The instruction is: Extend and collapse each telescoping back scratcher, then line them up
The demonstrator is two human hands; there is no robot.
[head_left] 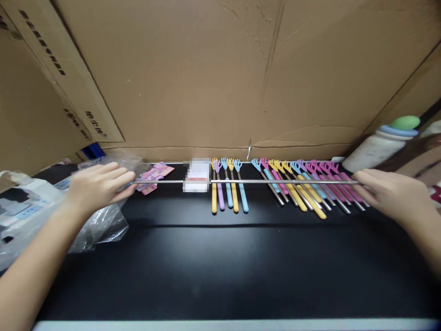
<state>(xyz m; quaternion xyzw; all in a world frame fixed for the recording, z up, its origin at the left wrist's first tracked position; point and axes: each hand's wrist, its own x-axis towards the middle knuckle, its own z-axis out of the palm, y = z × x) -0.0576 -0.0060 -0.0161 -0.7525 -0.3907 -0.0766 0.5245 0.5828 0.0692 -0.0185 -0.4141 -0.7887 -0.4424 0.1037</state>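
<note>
1. The background was filled by a cardboard wall (179,78).
2. Below it, a black table (220,271) was seen.
3. On the left, a crumpled clear plastic bag (106,225) was spread.
4. A thin metal rod (255,181) was held level across the view, stretched between both hands.
5. Its right end was gripped by the right hand (389,191), fingers curled closed; its left end was pinched by the left hand (101,184), thumb against fingers.
6. Beyond the right hand, a white bottle (374,151) was tilted.
7. Behind the rod, five back scratchers (234,197) and, farther right, a larger group (296,196) were laid out.
8. Pink cards (155,172) were scattered near the left hand.
</note>
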